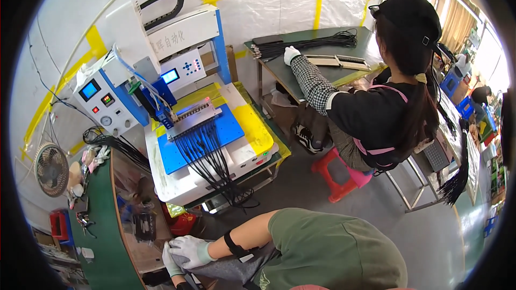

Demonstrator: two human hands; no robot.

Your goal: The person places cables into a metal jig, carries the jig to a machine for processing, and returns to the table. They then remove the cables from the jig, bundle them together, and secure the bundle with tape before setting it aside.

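My right hand (191, 251), in a white glove, lies across my left hand (170, 263) beside my grey trouser leg (228, 268). Its fingers are laid out over the other glove, and it holds nothing that I can see. The left glove's fingers are mostly covered. Ahead of my hands stands a white benchtop machine (207, 180) with a blue plate (232, 129). A metal fixture (196, 121) on the plate holds a row of black cables (201, 153), which hang over the front edge. The machine's blue head (164, 113) is at the fixture's left end.
At right, a co-worker (387, 107) sits on a red stool (328, 180), one gloved hand at a bundle of black cables (322, 41) on a green table (269, 72). A green bench (99, 241) runs along the left, with a fan (52, 169) behind it.
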